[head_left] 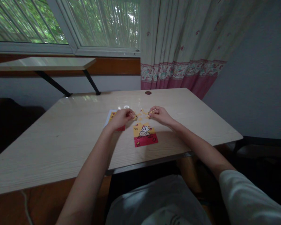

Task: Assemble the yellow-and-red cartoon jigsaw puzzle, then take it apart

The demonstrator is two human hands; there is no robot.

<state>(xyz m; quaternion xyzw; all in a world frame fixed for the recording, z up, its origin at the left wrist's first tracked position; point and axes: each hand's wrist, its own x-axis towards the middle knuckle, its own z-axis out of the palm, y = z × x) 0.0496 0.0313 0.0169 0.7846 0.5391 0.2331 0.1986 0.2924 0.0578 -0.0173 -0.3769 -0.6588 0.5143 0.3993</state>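
On the desk in front of me lies a partly joined jigsaw puzzle, yellow above and red below, with a white cartoon animal on it. Beyond its upper edge are several loose yellow puzzle pieces. My left hand pinches a small yellow puzzle piece with a dark mark. In the fingertips of my right hand is another yellow puzzle piece. Under my left hand and wrist, partly covered, sits a yellow and red printed sheet or board with a white edge.
The pale wooden desk has a round cable hole at its back. A raised shelf on black legs stands at the back left. A window and a curtain are behind the desk. The desk's front edge is close to my body.
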